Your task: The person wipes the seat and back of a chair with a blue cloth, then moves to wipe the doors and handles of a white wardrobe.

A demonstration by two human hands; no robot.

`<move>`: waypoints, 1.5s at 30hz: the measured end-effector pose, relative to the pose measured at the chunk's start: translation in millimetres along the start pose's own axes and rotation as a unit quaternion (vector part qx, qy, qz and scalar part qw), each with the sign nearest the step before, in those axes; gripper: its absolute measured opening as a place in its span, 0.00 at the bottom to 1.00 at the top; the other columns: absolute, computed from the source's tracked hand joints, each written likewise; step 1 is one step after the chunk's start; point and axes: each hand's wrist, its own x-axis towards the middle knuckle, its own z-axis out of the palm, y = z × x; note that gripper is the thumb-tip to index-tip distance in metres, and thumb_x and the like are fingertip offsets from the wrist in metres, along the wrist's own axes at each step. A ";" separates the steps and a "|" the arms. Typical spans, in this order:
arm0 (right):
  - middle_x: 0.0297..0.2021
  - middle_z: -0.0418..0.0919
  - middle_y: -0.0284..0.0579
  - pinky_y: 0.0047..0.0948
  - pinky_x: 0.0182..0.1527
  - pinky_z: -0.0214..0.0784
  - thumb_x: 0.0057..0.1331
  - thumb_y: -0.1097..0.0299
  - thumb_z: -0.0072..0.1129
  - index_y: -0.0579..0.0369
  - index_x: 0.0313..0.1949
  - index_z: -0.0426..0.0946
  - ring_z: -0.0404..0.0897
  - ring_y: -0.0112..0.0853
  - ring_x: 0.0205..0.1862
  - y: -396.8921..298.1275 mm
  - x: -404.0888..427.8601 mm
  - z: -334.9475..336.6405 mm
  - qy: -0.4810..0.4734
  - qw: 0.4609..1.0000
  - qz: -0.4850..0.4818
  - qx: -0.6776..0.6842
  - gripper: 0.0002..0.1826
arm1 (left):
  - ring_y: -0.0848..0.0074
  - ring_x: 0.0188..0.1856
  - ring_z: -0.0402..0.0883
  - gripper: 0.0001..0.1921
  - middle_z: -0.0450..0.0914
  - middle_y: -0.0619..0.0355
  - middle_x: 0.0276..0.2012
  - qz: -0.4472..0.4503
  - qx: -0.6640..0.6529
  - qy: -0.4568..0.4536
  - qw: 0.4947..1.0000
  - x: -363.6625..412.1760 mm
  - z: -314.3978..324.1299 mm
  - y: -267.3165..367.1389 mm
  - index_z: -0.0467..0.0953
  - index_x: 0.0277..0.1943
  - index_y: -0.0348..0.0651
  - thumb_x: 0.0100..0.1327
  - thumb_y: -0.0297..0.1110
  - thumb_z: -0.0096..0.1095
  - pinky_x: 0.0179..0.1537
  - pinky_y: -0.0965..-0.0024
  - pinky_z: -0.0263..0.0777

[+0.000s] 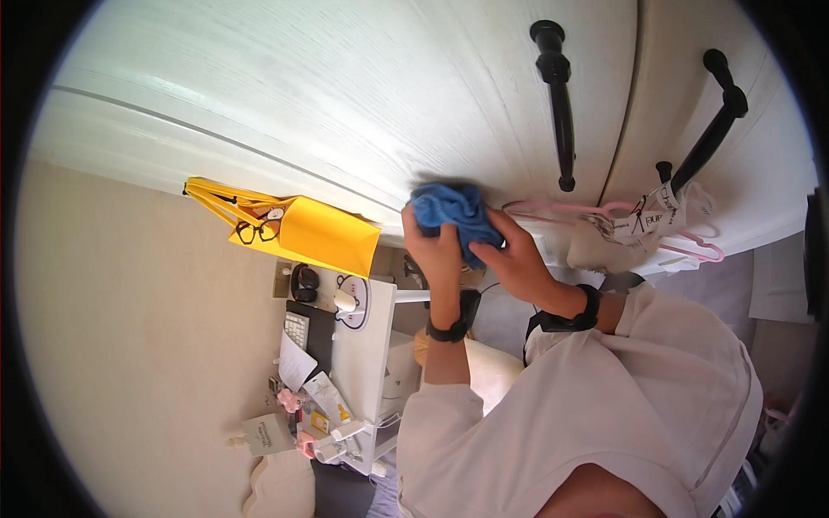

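A crumpled blue cloth [453,217] is bunched between my two hands, close to the white wood-grain cabinet door [363,110]. My left hand [431,249] grips the cloth's left side. From the right, my right hand [518,259] holds it with the thumb on its lower edge. Whether the cloth touches the door I cannot tell. A black band is on each wrist. Two black door handles [562,116] stand out at the upper right, either side of the seam.
A yellow bag [330,236] hangs by the beige wall. Pink hangers [550,210] and a bag with a printed ribbon [612,243] hang by the right handle. A white desk [363,375] holds headphones [304,281], a keyboard [297,329] and small items.
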 end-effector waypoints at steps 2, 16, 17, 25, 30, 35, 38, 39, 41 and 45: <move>0.53 0.72 0.51 0.28 0.52 0.70 0.61 0.74 0.59 0.66 0.61 0.65 0.74 0.33 0.53 7.0 -1.2 -0.9 -0.039 0.997 -0.016 -0.068 0.28 | 0.75 0.43 0.75 0.12 0.76 0.57 0.42 -0.126 -0.102 0.018 0.987 -14.9 -14.3 -19.1 0.72 0.48 0.35 0.61 0.22 0.56 0.48 0.74 0.70; 0.51 0.76 0.47 0.28 0.57 0.65 0.65 0.72 0.59 0.60 0.63 0.65 0.74 0.28 0.51 -11.6 10.1 -15.4 -0.299 0.950 0.083 -0.027 0.27 | 0.70 0.49 0.76 0.28 0.75 0.53 0.48 -0.142 -0.205 -0.100 0.963 -43.5 -64.7 -13.8 0.67 0.58 0.37 0.63 0.47 0.64 0.55 0.68 0.69; 0.50 0.76 0.46 0.29 0.57 0.65 0.65 0.73 0.59 0.58 0.64 0.64 0.74 0.28 0.51 -9.1 9.5 -18.2 -0.300 0.951 0.078 0.001 0.28 | 0.72 0.46 0.77 0.26 0.76 0.55 0.45 -0.099 -0.135 -0.105 0.980 -44.7 -62.3 -17.4 0.68 0.56 0.38 0.64 0.48 0.63 0.53 0.68 0.71; 0.57 0.71 0.45 0.35 0.61 0.63 0.50 0.70 0.73 0.52 0.60 0.69 0.71 0.35 0.58 -28.3 15.6 -4.0 -0.172 0.916 -0.259 -0.253 0.36 | 0.75 0.41 0.75 0.18 0.73 0.59 0.39 0.020 -0.009 0.000 1.000 -51.7 -62.0 -31.1 0.67 0.46 0.42 0.64 0.43 0.65 0.48 0.73 0.69; 0.56 0.73 0.48 0.35 0.61 0.63 0.48 0.70 0.74 0.55 0.59 0.70 0.73 0.39 0.59 -53.4 25.9 -3.3 -0.169 0.964 -0.186 -0.083 0.37 | 0.71 0.54 0.68 0.22 0.69 0.56 0.49 0.139 0.412 -0.091 0.896 -25.6 -45.4 -39.2 0.64 0.53 0.43 0.66 0.48 0.57 0.58 0.73 0.63; 0.57 0.74 0.48 0.37 0.58 0.66 0.43 0.74 0.77 0.52 0.58 0.72 0.74 0.43 0.56 -79.0 40.1 13.8 -0.066 0.908 -0.381 -0.159 0.39 | 0.65 0.55 0.71 0.31 0.71 0.52 0.51 0.087 -0.006 0.071 0.994 17.8 -4.3 -14.8 0.66 0.57 0.37 0.59 0.47 0.67 0.59 0.64 0.63; 0.55 0.75 0.43 0.36 0.53 0.69 0.41 0.73 0.74 0.48 0.49 0.81 0.73 0.43 0.51 -87.2 46.5 9.5 0.086 0.762 -0.529 -0.365 0.30 | 0.63 0.54 0.72 0.30 0.72 0.52 0.49 0.121 -0.210 0.180 0.953 44.0 36.7 45.0 0.72 0.54 0.36 0.56 0.48 0.69 0.59 0.62 0.63; 0.55 0.75 0.43 0.36 0.53 0.69 0.41 0.73 0.74 0.48 0.49 0.81 0.73 0.43 0.51 -83.5 48.0 7.5 0.086 0.762 -0.530 -0.363 0.30 | 0.65 0.54 0.72 0.27 0.72 0.53 0.48 0.123 -0.114 0.172 0.971 42.0 37.8 46.6 0.72 0.54 0.34 0.59 0.45 0.68 0.59 0.62 0.64; 0.55 0.75 0.42 0.37 0.52 0.68 0.45 0.74 0.71 0.48 0.47 0.82 0.73 0.42 0.51 -69.3 51.0 -0.8 0.100 0.704 -0.571 -0.411 0.26 | 0.69 0.52 0.73 0.21 0.72 0.53 0.47 0.130 -0.096 0.196 0.967 34.7 37.9 56.0 0.72 0.52 0.33 0.63 0.39 0.65 0.57 0.65 0.67; 0.56 0.76 0.35 0.34 0.51 0.65 0.50 0.71 0.65 0.50 0.44 0.83 0.72 0.40 0.54 -51.3 46.2 -5.8 0.085 0.683 -0.547 -0.476 0.19 | 0.71 0.52 0.74 0.17 0.72 0.52 0.50 -0.043 -0.235 0.083 0.967 19.4 21.8 15.5 0.71 0.51 0.33 0.65 0.34 0.63 0.56 0.69 0.68</move>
